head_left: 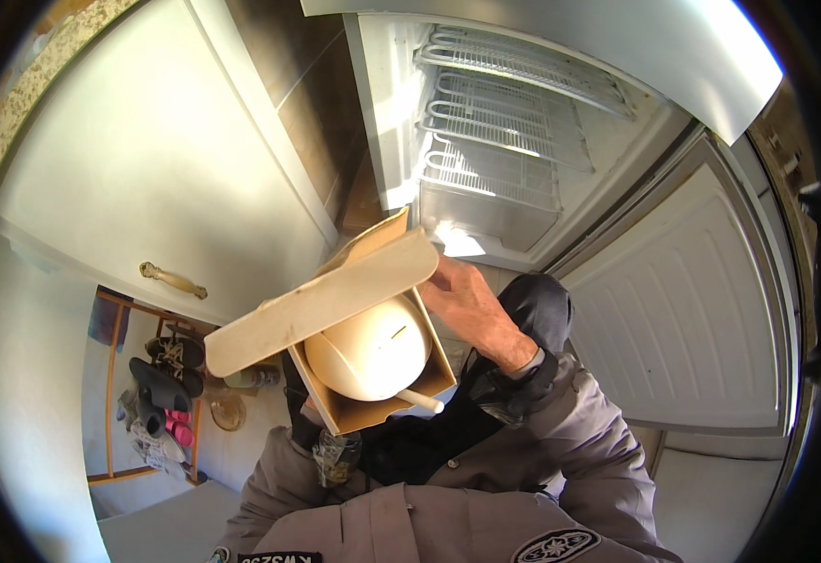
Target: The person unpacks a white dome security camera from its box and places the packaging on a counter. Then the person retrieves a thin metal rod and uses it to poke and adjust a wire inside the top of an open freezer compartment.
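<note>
We observe a freezer [514, 141] standing open, its wire shelves [495, 174] bare and its door [682, 310] swung out to the right. In front of it we hold a shallow tan drawer [373, 328] at chest height, tilted, with its flat front panel [326, 300] angled up and to the left. Inside the drawer lies a round cream bowl [368, 352], resting against the panel, and a pale rod [420, 399] juts from the drawer's lower right corner.

Our right hand [471, 314] is clamped on the drawer's right wall, fingers wrapped over the rim. Our left hand [302, 413] sits under the drawer's lower left corner and is largely hidden; we cannot tell how it grips, though it appears to bear the weight from beneath. The two hands stand apart, one at each side of the drawer.

In our judgement the step in hand is carrying the drawer clear of the freezer, just in front of the lowest shelf. Any further move calls for levelling the drawer, since the bowl lies loose and could roll toward the low corner, and for a steady hold from both sides

At the lower left, a wooden rack [147, 394] holds shoes beside a white cabinet door [147, 188]
</note>
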A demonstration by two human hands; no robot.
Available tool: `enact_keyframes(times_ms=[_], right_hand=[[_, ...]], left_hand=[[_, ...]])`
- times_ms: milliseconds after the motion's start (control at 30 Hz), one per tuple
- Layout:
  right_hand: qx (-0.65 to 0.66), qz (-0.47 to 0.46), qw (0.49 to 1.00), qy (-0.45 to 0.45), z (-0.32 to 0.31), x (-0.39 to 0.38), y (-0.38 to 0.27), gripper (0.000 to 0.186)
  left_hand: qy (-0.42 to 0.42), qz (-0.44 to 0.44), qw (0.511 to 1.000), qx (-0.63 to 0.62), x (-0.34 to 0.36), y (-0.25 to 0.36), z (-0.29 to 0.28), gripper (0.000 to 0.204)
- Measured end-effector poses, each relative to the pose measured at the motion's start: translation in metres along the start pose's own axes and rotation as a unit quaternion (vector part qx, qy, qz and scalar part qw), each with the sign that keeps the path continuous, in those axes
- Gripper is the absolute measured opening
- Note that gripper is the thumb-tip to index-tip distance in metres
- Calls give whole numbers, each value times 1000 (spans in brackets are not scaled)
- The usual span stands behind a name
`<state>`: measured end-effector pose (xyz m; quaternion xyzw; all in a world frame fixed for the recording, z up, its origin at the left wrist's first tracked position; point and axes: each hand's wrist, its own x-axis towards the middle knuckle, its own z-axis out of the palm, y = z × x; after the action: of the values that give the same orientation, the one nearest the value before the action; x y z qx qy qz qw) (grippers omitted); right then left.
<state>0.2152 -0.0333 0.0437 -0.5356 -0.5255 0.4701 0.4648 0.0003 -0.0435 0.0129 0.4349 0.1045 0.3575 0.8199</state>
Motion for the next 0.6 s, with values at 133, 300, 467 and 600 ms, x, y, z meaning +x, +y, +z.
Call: enact_keyframes(times_ms=[133,300,467,600], right_hand=[[-84,-110,984,113,-12,-10,-28,29],[-119,-408,903,55,-36,-36,-93,31],[-346,-378,857,-58,-28,-40,-129,56],[-410,-320,848,-99,-23,-39,-138,69]], left_hand=[[93,-5,959,-268,5,-1,10,80],[25,17,957,-289,18,5,15,73],[111,53,946,-301,20,3,21,77],[246,16,955,-166,16,8,17,83]])
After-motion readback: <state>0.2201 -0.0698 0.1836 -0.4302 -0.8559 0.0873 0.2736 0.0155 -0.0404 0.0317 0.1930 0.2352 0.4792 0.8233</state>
